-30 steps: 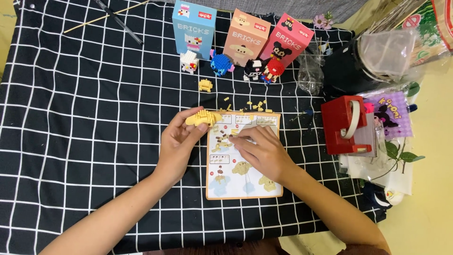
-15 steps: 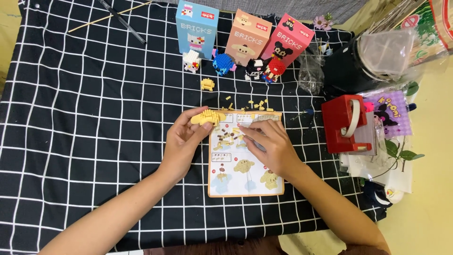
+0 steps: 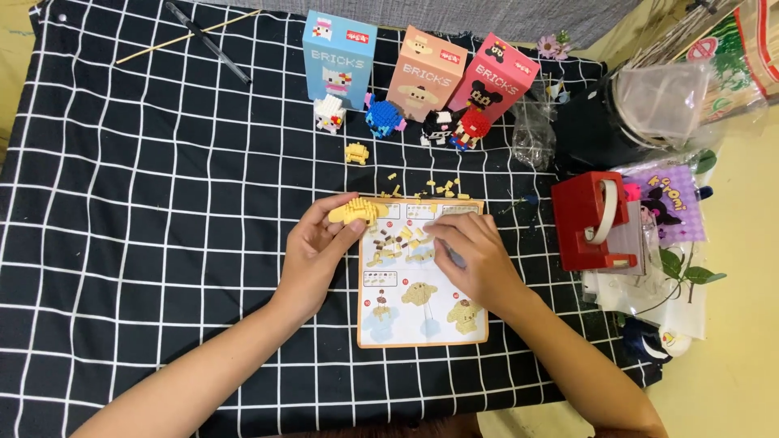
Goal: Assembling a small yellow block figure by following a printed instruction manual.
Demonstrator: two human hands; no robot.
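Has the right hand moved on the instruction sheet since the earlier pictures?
Yes. The right hand has slid up the instruction sheet, toward its top edge and the loose yellow bricks lying on the checked cloth just beyond it.

We see a matt black woven cloth with a white grid [image 3: 146,203] covering the table. On it lies a smooth, slightly glossy paper instruction sheet [image 3: 422,312]. The small yellow brick assembly [image 3: 357,212] looks like hard, shiny plastic, as do the loose yellow bricks [image 3: 438,188]. The three upright boxes [image 3: 426,73] look like smooth printed cardboard. The red tape dispenser [image 3: 588,223] is glossy plastic, and the crumpled clear bag [image 3: 533,134] is thin shiny film.
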